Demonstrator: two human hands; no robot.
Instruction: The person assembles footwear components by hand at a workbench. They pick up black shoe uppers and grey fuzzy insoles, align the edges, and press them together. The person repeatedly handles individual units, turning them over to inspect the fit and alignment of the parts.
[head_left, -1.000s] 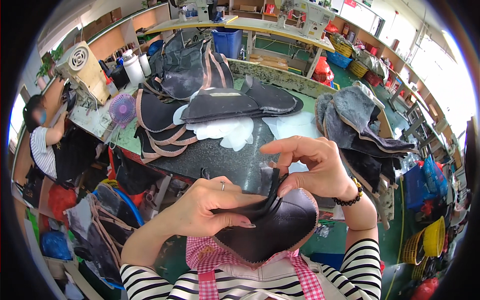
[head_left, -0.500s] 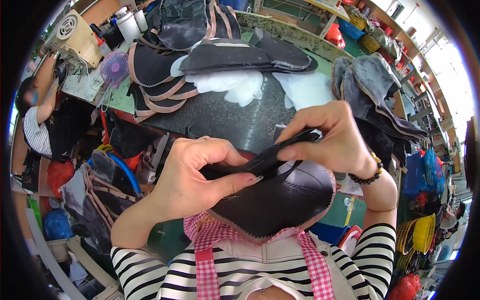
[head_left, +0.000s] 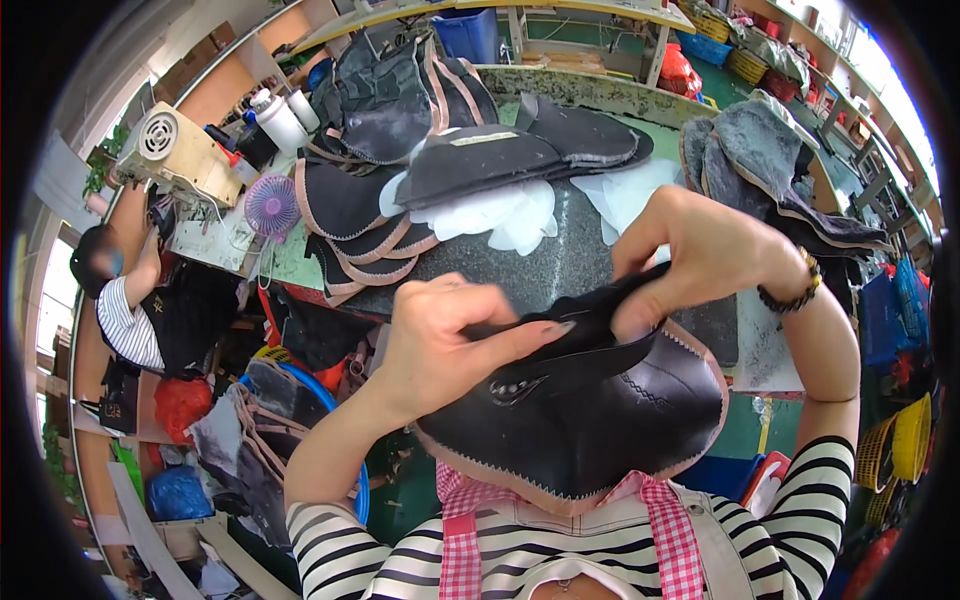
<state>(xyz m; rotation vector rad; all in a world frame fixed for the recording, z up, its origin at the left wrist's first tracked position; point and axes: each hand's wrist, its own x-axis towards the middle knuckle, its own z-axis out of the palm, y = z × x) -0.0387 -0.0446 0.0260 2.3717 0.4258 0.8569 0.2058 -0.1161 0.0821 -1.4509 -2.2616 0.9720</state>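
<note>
A black leather shoe upper (head_left: 590,440) with a tan, zigzag-stitched rim hangs in front of my chest. Its upper edge is folded over into a dark band (head_left: 590,335) that runs between my hands. My left hand (head_left: 440,345) pinches the left end of the fold, thumb in front, fingers behind it. At the right end my right hand (head_left: 705,260) grips the fold between thumb and curled fingers. A small glossy puckered spot shows on the leather below my left thumb. Wrinkled stitching marks the right half. What lies inside the fold is hidden.
Beyond my hands, a dark worktop (head_left: 560,265) bears stacked black pieces (head_left: 490,165), tan-edged pieces (head_left: 350,200), white sheets (head_left: 520,220) and grey fuzzy pieces (head_left: 750,150). A purple fan (head_left: 272,208) stands left, near a sewing machine (head_left: 180,150) and another person (head_left: 135,300).
The view has shifted, so the scene sits further right and lower. Both hands keep hold of the upper, its folded band now turned to show more of its front.
</note>
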